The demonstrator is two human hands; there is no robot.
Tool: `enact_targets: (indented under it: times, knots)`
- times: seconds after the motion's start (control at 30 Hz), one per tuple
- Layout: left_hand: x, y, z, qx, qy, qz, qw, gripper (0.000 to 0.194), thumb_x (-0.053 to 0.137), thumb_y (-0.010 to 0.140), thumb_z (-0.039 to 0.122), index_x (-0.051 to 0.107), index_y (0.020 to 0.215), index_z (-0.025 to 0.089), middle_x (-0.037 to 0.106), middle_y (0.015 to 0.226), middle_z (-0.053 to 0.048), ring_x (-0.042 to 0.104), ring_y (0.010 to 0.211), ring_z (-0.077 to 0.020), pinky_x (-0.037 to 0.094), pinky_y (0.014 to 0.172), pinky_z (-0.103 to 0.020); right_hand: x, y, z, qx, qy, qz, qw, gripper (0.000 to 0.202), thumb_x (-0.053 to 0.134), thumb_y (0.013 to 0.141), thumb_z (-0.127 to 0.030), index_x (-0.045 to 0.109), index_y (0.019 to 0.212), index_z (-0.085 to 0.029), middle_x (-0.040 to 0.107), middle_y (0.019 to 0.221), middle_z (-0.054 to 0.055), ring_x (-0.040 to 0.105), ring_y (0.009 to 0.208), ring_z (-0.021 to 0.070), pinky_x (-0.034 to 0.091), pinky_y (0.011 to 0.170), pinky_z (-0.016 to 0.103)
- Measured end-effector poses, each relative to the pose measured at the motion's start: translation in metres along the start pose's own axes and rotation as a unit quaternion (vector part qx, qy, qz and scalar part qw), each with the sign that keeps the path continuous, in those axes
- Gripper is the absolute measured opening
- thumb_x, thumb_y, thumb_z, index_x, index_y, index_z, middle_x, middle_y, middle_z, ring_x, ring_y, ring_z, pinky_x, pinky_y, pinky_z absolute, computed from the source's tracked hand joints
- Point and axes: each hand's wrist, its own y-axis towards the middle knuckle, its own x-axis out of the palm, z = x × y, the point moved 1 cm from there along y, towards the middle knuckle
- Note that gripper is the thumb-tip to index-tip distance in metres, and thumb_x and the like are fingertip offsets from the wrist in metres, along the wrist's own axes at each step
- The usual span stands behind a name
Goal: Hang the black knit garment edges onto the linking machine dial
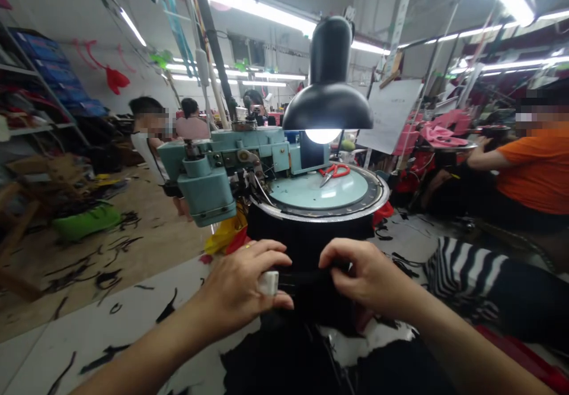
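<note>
Black fabric [311,300] hangs from the toothed ring of a round teal machine [320,190] and spreads down toward the front. My left hand [251,279] is at the fabric's left side, fingers curved, with a small white block [268,283] held against the palm. My right hand [364,273] is at the right, thumb and index finger pinched on the edge of the black fabric. Red-handled scissors [335,172] lie on the machine's round plate.
A black lamp [329,99] hangs over the plate. Striped fabric [466,270] lies at the right. Dark scraps are strewn over the white table [35,359]. A person in orange [537,170] sits at the far right; another person [149,140] stands at the left.
</note>
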Motion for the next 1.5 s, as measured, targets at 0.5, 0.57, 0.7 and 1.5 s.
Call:
enact_targets:
  times: [0.5, 0.57, 0.7, 1.5]
  knots:
    - [0.049, 0.020, -0.007, -0.099, -0.314, -0.013, 0.944, 0.027, 0.055, 0.087, 0.045, 0.055, 0.081, 0.019, 0.049, 0.069, 0.004, 0.045, 0.063, -0.0122, 0.036, 0.059, -0.023, 0.006, -0.005, -0.003, 0.090, -0.055, -0.007, 0.994, 0.017, 0.060, 0.091, -0.026, 0.064, 0.076, -0.021, 0.062, 0.063, -0.005, 0.054, 0.057, 0.0095, 0.036, 0.053, 0.021]
    - [0.040, 0.019, -0.017, -0.096, -0.186, -0.007, 0.978, 0.016, 0.064, 0.081, 0.035, 0.059, 0.081, 0.020, 0.054, 0.068, 0.004, 0.046, 0.062, -0.0120, 0.034, 0.059, -0.023, 0.002, -0.008, 0.001, 0.103, -0.062, -0.012, 0.993, 0.016, 0.060, 0.091, -0.027, 0.065, 0.076, -0.021, 0.062, 0.063, -0.005, 0.055, 0.058, 0.0099, 0.038, 0.054, 0.020]
    - [0.025, 0.019, -0.030, -0.088, -0.146, -0.035, 0.985, 0.021, 0.053, 0.090, 0.037, 0.064, 0.085, 0.020, 0.059, 0.069, 0.003, 0.051, 0.062, -0.0126, 0.036, 0.058, -0.023, -0.002, -0.007, 0.008, 0.111, -0.043, -0.033, 0.992, 0.008, 0.067, 0.086, -0.027, 0.073, 0.092, -0.025, 0.072, 0.078, -0.004, 0.065, 0.070, 0.0122, 0.045, 0.062, 0.020]
    - [0.033, 0.056, -0.062, -0.099, -0.464, 0.120, 0.872, 0.032, 0.074, 0.078, 0.045, 0.072, 0.084, 0.014, 0.054, 0.051, 0.003, 0.047, 0.043, -0.0084, 0.035, 0.042, -0.019, 0.023, 0.032, -0.018, -0.072, -0.176, 0.268, 0.944, 0.008, 0.067, 0.087, -0.022, 0.075, 0.087, -0.021, 0.076, 0.079, -0.002, 0.070, 0.066, 0.0121, 0.051, 0.067, 0.021]
